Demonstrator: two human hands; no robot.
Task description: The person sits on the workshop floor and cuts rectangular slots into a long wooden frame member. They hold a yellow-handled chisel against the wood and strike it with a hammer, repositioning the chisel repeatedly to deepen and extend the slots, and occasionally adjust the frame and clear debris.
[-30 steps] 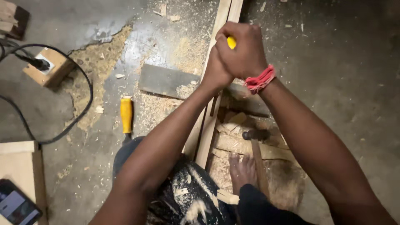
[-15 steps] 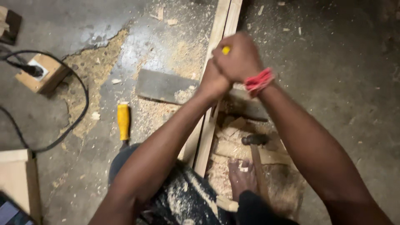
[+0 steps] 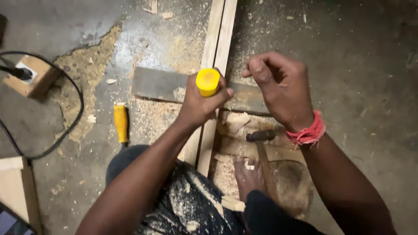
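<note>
A: State the condition of the fingers [image 3: 224, 92] on each hand.

B: The left hand [image 3: 198, 106] has its fingers wrapped tight around the yellow chisel handle [image 3: 207, 81], whose round butt end faces the camera. The right hand [image 3: 281, 89] holds nothing; its fingers are curled loosely, thumb against forefinger, just right of the handle and clear of it.

A: Locate the handle against the wooden slats [image 3: 216, 65].

B: It stands directly over the paired slats, which run lengthwise along the floor and cross a dark flat board [image 3: 159, 85]. The blade is hidden behind the hand.

A: Other items, referenced to the slats?

B: A hammer [image 3: 261, 143] lies just right of them, beside a bare foot [image 3: 248, 178]. A second yellow-handled tool [image 3: 120, 124] lies to their left on the sawdust-covered floor [image 3: 370, 65]. Well left, a black cable [image 3: 74, 117] loops from a wooden socket block [image 3: 32, 76]. A red wrist band [image 3: 309, 132] sits on the right wrist.
</note>
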